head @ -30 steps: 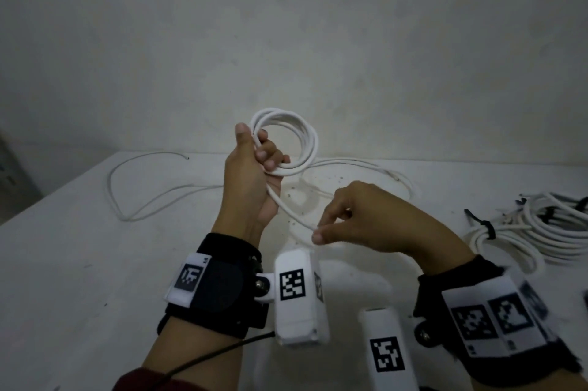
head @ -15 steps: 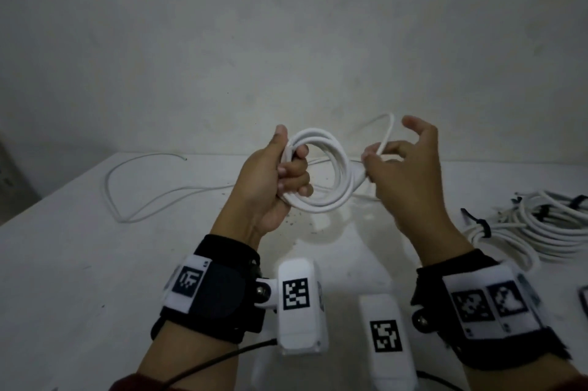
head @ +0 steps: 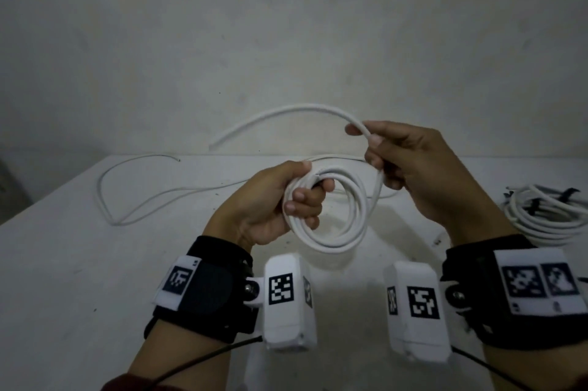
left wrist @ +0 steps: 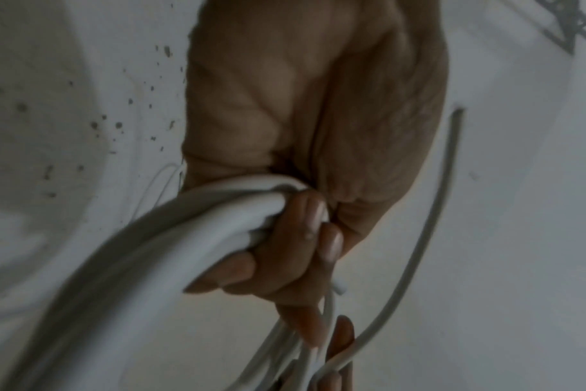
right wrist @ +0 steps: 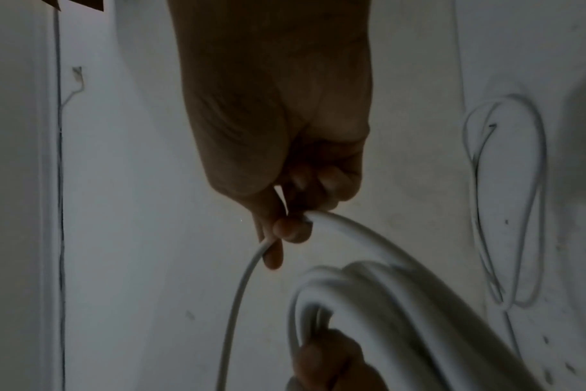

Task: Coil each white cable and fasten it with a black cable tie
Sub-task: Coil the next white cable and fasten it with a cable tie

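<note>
Between both hands [head: 270, 199], coiled white cable [head: 334, 238]

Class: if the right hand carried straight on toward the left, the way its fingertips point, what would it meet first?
Probably the left hand and the white coil it grips; the right hand sits slightly higher, so depth is uncertain.

black wrist straps [head: 210, 292] w/ white coded tags, white cam boxes [head: 288, 298], thin black cables, dark red sleeve

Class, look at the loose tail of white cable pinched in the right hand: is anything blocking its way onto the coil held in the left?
Nothing visible does. The right hand pinches the tail just above the coil gripped by the left hand; only air lies between.
</note>
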